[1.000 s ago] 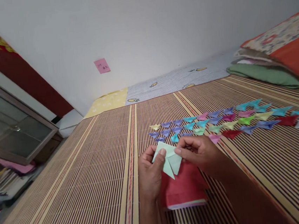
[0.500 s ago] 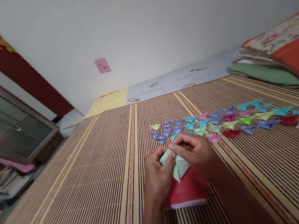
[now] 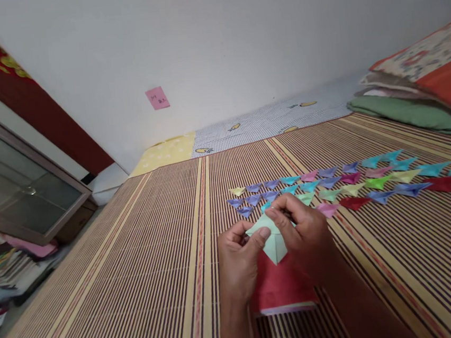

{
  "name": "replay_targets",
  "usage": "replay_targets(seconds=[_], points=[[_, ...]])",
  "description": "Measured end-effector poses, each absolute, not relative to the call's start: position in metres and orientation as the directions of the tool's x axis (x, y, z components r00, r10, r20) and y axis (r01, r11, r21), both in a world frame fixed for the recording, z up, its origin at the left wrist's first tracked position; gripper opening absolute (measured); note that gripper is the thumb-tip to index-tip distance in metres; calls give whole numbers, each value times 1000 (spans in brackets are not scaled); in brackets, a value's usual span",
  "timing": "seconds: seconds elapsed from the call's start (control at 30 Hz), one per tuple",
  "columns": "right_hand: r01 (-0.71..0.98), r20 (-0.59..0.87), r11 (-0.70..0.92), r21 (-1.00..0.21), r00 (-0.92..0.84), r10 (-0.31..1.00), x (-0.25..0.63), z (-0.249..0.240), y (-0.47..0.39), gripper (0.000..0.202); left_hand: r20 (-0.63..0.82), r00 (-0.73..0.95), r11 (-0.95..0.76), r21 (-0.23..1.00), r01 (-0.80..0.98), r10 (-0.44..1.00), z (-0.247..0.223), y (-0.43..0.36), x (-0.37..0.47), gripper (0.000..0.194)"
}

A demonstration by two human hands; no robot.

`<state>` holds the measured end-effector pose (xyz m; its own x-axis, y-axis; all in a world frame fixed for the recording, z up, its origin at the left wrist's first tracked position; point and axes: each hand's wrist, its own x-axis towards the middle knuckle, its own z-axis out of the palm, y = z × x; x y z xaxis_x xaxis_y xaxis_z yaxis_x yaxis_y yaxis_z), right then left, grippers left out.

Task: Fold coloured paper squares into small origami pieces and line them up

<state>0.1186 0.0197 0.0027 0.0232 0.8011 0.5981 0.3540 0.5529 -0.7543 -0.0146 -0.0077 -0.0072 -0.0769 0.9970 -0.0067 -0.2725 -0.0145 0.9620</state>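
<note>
Between my two hands is a pale green sheet of origami paper [image 3: 275, 247], folded to a downward point with a crease down its middle. My left hand [image 3: 240, 260] pinches its left side, thumb lying on the front. At the upper right, my right hand [image 3: 305, 230] grips the paper between thumb and fingers, hiding that edge. Below it lies a stack of paper [image 3: 282, 285] with a red sheet on top. Beyond my hands, rows of small folded paper shapes [image 3: 378, 182] in blue, pink, yellow, green and red spread to the right.
A striped bamboo mat [image 3: 146, 261] covers the bed. Folded bedding and pillows [image 3: 411, 111] are piled at the right by the wall. A pink note [image 3: 157, 98] sticks to the wall. At the left stand a glass-doored cabinet [image 3: 23, 183] and piled books [image 3: 7, 269].
The split lower flaps of the green paper now form one closed point. My right hand has shifted slightly right and down along its edge. The view has moved a little.
</note>
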Motion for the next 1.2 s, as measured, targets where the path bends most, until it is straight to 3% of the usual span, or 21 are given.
replay_targets(seconds=[0.2, 0.4, 0.73, 1.03, 1.2], points=[[294, 545, 517, -804, 17, 838, 129, 0, 24, 21, 85, 30, -77, 978, -196, 996, -5, -7, -22, 31], [172, 435, 461, -871, -169, 884, 131, 2, 25, 21, -20, 38, 30, 965, -260, 999, -1, -9, -18, 23], [-23, 127, 129, -991, -407, 905, 138, -3, 30, 28, -6, -96, -23, 956, -293, 995, -3, -8, -21, 24], [-144, 188, 154, -978, -270, 944, 133, -6, 28, 21, 43, -81, -72, 916, -395, 996, -9, -8, -17, 24], [-140, 252, 242, -960, -58, 966, 140, -5, 34, 24, 39, -77, -63, 935, -348, 996, -6, -8, -19, 23]])
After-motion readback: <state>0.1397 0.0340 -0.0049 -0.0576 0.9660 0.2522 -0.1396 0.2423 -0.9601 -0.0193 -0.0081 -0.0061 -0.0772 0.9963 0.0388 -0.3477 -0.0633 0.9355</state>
